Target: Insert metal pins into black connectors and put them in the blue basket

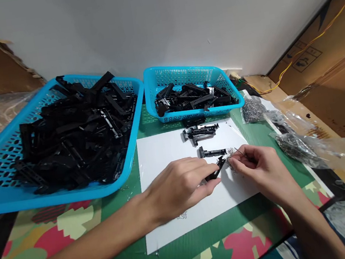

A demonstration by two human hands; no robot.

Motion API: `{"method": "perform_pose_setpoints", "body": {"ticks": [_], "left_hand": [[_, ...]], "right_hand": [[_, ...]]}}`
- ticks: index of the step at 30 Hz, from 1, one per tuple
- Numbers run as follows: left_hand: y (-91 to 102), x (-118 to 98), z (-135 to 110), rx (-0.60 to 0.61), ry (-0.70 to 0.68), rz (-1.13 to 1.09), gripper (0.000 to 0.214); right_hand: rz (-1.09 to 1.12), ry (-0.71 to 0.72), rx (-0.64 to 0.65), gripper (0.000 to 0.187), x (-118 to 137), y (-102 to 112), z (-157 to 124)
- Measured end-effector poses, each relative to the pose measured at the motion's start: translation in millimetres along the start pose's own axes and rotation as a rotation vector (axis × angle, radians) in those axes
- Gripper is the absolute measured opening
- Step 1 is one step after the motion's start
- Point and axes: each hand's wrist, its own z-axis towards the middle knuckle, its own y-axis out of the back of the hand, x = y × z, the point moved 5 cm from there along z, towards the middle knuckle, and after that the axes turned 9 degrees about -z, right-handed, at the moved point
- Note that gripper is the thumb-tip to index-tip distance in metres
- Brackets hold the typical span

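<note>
Over the white sheet (159, 149), my left hand (185, 184) grips a slim black plastic part (220, 166) between thumb and fingers, tilted up to the right. My right hand (258, 164) is closed in a pinch close to that part's end, with a thin metal piece (238, 151) showing at its fingertips. Small metal bits (230, 152) lie in a loose pile between the hands, partly hidden by my right fingers. Just beyond my left hand rests another black plastic part (212, 152), and several more black parts (202, 133) lie farther back on the sheet.
A large blue basket (132, 161) heaped with black parts stands on the left; a smaller blue basket (183, 69) of them is at the back. Bags of metal bits (252, 110) lie at right, beside cardboard (338, 87). A yellow cable (306, 46) runs along it.
</note>
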Motion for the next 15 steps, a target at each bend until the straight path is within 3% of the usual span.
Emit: {"method": "perform_pose_setpoints", "body": {"ticks": [15], "left_hand": [[1.8,0.7,-0.7,0.010,0.019,0.014,0.020]], "right_hand": [[-0.228,0.086,-0.045,0.026,9.4,-5.5,5.8]]}}
